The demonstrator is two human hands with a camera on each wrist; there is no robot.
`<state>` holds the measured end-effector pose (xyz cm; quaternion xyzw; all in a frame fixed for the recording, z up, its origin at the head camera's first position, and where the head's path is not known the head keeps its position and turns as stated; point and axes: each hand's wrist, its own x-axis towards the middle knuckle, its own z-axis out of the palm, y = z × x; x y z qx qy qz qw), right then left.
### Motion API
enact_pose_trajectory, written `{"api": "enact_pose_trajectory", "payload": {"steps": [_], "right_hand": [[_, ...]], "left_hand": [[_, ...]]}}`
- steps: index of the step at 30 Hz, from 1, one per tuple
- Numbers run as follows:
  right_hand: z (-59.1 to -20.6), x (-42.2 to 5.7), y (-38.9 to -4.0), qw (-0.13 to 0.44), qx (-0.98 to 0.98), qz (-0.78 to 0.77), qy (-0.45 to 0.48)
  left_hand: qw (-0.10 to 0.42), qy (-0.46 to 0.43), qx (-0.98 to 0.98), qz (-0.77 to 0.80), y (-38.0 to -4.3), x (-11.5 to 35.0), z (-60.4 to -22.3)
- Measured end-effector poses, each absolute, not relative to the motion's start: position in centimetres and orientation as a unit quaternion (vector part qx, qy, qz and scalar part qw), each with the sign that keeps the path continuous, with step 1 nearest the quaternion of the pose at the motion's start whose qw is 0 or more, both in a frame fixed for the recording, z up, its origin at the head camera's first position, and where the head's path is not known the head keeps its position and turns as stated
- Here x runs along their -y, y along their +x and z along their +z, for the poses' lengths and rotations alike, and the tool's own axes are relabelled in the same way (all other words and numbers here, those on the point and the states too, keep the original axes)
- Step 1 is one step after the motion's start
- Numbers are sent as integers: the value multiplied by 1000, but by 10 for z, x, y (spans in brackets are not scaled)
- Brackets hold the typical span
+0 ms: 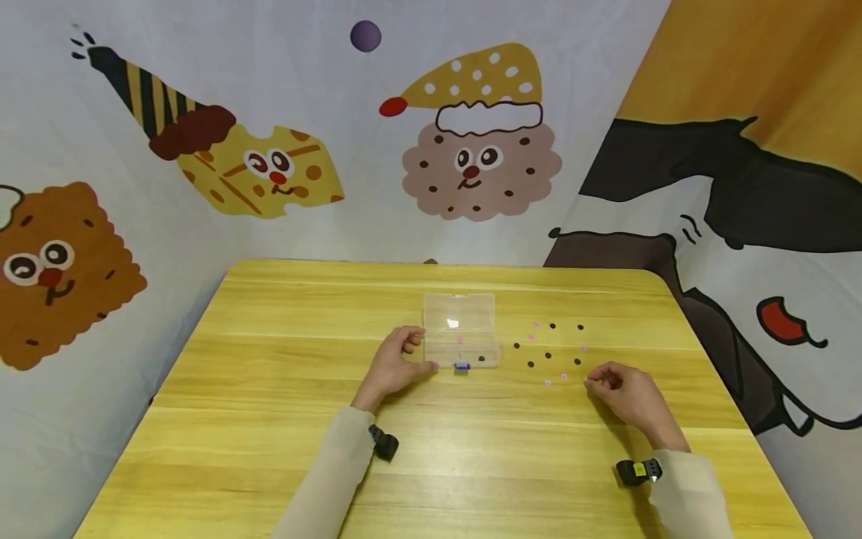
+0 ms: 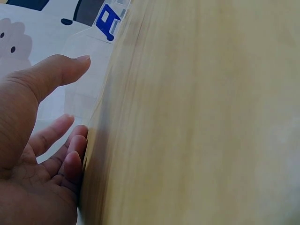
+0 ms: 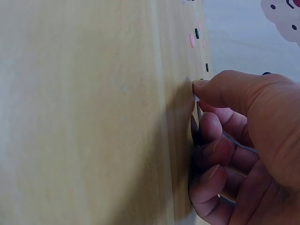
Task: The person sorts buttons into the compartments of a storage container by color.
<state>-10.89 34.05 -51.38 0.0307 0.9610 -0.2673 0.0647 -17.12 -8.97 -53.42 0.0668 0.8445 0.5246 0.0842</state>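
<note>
My left hand (image 1: 396, 361) is at the left side of a clear plastic box (image 1: 438, 359) with its lid raised at the back. The thumb lies by the front left corner and the loosely bent fingers by the left wall. A blue latch (image 1: 462, 367) marks the box's front; a pink button (image 1: 460, 340) and a black button (image 1: 481, 358) lie inside. Right of the box, my right hand (image 1: 628, 393) hovers low, thumb and forefinger tips together. In the right wrist view, a small pale bit (image 3: 197, 99) shows at the pinch, apparently a button, mostly hidden.
Several loose black buttons (image 1: 548, 355) and pink buttons (image 1: 563, 376) are scattered on the wooden table (image 1: 269, 449) between the box and my right hand. A cartoon-printed cloth (image 1: 377, 224) hangs behind the table's far edge. A small camera is strapped to each wrist.
</note>
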Motion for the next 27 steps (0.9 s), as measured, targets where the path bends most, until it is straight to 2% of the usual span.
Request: {"api": "enact_pose_trajectory", "payload": {"steps": [27], "right_hand": [[-514, -340, -110, 60, -963, -261, 25]], "left_hand": [[83, 72, -846, 522, -170, 90, -533]]}}
